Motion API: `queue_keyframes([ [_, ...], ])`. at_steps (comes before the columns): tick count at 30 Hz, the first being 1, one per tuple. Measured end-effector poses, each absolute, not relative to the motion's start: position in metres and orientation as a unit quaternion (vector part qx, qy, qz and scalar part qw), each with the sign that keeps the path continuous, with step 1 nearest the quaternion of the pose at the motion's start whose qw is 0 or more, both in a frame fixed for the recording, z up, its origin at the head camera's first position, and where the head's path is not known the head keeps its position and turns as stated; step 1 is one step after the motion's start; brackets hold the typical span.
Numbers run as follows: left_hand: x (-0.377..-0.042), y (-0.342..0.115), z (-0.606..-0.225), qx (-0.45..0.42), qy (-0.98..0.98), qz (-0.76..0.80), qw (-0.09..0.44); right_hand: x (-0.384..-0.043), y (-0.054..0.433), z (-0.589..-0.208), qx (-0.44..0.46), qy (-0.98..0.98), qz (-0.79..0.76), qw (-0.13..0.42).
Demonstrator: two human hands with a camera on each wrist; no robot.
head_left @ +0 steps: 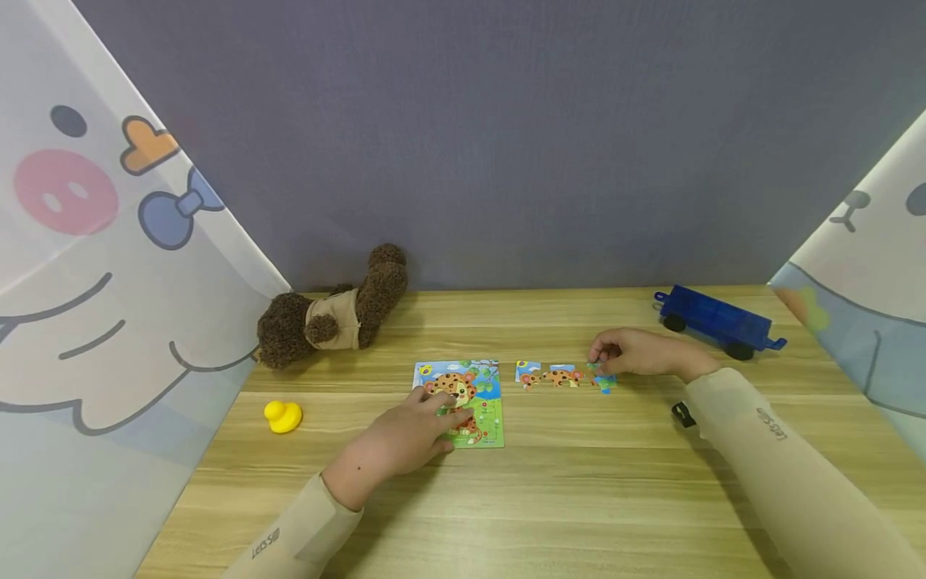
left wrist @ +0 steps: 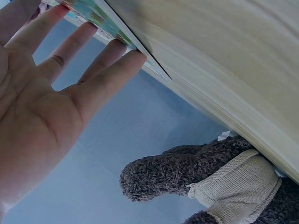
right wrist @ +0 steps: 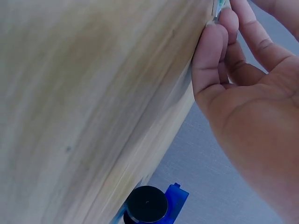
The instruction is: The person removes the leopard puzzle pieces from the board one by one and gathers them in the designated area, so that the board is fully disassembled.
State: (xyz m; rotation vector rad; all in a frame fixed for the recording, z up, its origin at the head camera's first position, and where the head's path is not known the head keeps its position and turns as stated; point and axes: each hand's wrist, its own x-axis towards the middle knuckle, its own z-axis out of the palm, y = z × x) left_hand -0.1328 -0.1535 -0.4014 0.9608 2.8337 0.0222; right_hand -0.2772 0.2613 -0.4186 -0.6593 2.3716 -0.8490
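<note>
Being printed in dark letters, the word "LETS" could be read on the left sleeve (head_left: 307,527) and on the right sleeve (head_left: 803,482); the letters after it were too small to be told with certainty; on the picture board (head_left: 492,426), the small print at the lower edge could not be read. The board was laid flat on the wooden table (head_left: 542,507); on it were shown a spotted cub with pink ears, a sunflower in the upper left corner, blue sky, a leafy branch and green grass; to its right, a row of puzzle pieces (head_left: 564,373) was placed, apart from the board, and on them a similar sunflower and orange spotted fur could be recognised. The left hand (head_left: 412,430) was spread over the board, which was touched by its fingertips; by the curled fingers of the right hand (head_left: 637,351), a blue-green piece (head_left: 604,383) was pinched at the right end of the row, the grip being partly hidden. Behind this hand, towards the right, a blue toy trailer (head_left: 716,316) with black wheels was placed; inside its low walls, only blue surfaces could be seen; at the left, a yellow duck (head_left: 284,416) and a brown plush toy (head_left: 285,330) were set.
</note>
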Motion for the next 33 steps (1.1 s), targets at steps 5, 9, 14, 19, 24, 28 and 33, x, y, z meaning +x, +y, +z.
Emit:
queue_keyframes([
  [5, -0.133, -0.154, -0.401, 0.319, 0.945, 0.007, 0.078, -0.276, 0.26, -0.418, -0.241, 0.875, -0.324, 0.268],
  [9, -0.132, -0.154, -0.401, 0.317, 0.945, 0.006, 0.079, -0.275, 0.258, -0.416, -0.246, 0.874, -0.331, 0.259],
  [14, -0.132, -0.154, -0.401, 0.312, 0.946, 0.01, 0.084, -0.277, 0.25, -0.411, -0.254, 0.882, -0.322, 0.233],
  [19, -0.134, -0.152, -0.401, 0.304, 0.948, 0.013, 0.094, -0.28, 0.232, -0.403, -0.256, 0.867, -0.35, 0.244],
  [24, -0.139, -0.154, -0.402, 0.307, 0.947, 0.018, 0.094, -0.282, 0.207, -0.398, -0.276, 0.855, -0.365, 0.246],
  [28, -0.143, -0.157, -0.403, 0.319, 0.943, 0.025, 0.088, -0.283, 0.185, -0.397, -0.29, 0.846, -0.37, 0.252],
  [33, -0.146, -0.158, -0.401, 0.314, 0.943, 0.042, 0.1, -0.282, 0.155, -0.397, -0.307, 0.834, -0.375, 0.263],
])
